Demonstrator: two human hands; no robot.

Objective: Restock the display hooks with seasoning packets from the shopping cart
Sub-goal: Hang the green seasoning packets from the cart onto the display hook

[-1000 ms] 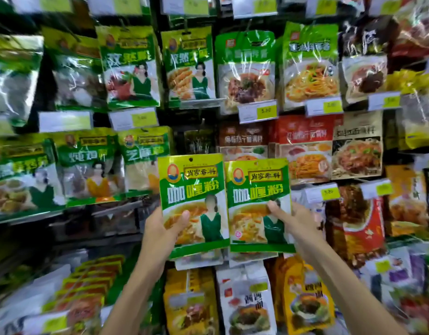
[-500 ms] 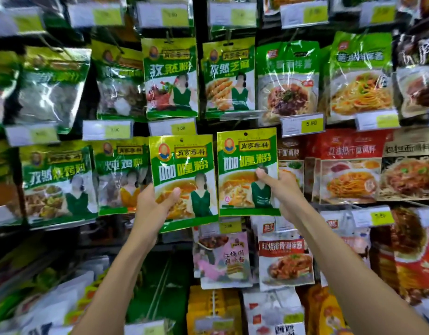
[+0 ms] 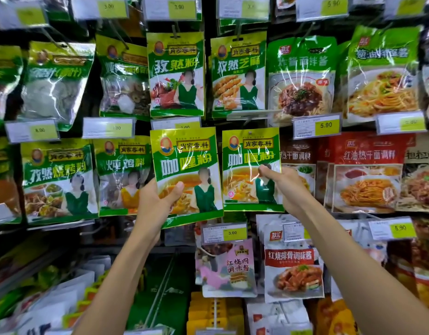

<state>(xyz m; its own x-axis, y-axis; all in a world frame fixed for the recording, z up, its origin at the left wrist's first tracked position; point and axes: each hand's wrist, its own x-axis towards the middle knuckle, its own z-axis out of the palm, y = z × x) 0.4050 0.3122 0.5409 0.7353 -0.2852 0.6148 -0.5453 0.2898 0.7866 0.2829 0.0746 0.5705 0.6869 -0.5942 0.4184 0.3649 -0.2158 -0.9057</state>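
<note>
A clear plastic price label with a yellow-green 5.90 sticker (image 3: 316,126) hangs above red glossy noodle-sauce pouches (image 3: 368,170), while lower down a similar 3.00 label (image 3: 224,233) sits just above a pink-and-white pouch (image 3: 226,267) beside a white red-banded pouch (image 3: 292,264).

Bare left hand (image 3: 158,201); bare right hand (image 3: 284,187); bare forearms (image 3: 126,274).

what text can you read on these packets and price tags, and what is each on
"咖喱粉": left held packet and right held packet
"孜然粉": upper packet
"孜然芝麻": neighbouring upper packet
"5.90": upper price tag
"3.00": lower price tag
"红烧排骨调味酱": white packet
"红油热干面调料": red packet
Small print on the tags: too blurred to read.
</note>
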